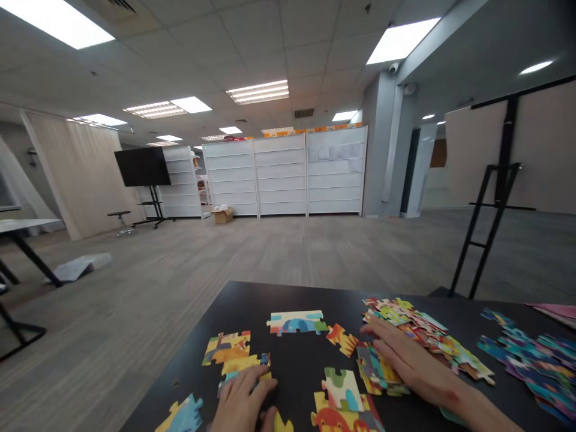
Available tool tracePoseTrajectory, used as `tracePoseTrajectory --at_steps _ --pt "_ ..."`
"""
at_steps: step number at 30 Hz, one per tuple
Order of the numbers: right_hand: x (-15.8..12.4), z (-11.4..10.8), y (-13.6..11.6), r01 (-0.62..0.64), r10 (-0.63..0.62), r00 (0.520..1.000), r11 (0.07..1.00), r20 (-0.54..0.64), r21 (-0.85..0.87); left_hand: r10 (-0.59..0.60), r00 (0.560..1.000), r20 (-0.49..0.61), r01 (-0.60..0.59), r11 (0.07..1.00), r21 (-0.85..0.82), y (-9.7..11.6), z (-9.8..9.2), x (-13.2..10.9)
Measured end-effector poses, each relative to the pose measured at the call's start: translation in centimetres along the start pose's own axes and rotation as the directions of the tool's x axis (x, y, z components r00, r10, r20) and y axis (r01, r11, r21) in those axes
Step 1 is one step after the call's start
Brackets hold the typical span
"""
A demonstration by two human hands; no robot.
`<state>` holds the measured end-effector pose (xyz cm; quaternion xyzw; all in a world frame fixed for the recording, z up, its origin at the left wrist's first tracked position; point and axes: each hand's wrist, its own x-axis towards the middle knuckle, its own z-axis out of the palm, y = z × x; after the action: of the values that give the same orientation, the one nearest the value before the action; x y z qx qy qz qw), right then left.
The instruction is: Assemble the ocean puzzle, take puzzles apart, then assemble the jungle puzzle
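Note:
My left hand (245,397) rests low over the black table (288,375), its fingers apart. Its fingertips touch or hover just over a yellow puzzle piece (240,363); part of that piece is hidden. Another yellow puzzle piece (283,423) pokes out beside the thumb. My right hand (400,357) stretches its fingers over a small stack of puzzle pieces (371,375), by the edge of a larger puzzle pile (425,324). To its left lies an orange puzzle piece (342,339). Joined pieces with a blue elephant (297,323) lie farther back.
Joined puzzle pieces with an orange animal (344,411) lie near the front edge. A blue puzzle piece (182,415) is at the left, and a bluish puzzle pile (535,366) at the far right. Beyond the table stand white shelves (281,177) and a black easel-like stand (490,222).

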<state>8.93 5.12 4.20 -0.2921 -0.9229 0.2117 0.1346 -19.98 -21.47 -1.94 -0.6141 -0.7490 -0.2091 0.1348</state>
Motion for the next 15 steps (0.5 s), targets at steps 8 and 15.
tracePoseTrajectory --at_steps 8,15 --pt "-0.2 -1.1 -2.1 0.149 -0.160 0.986 0.971 -0.044 -0.189 -0.004 1.000 -0.008 0.002 0.977 -0.213 1.2 -3.5 0.6" --pt "1.2 0.5 -0.8 0.120 -0.120 0.987 0.993 -0.107 -0.007 -0.504 0.859 -0.093 0.405 0.778 -0.481 -5.0 -8.7 -0.4"
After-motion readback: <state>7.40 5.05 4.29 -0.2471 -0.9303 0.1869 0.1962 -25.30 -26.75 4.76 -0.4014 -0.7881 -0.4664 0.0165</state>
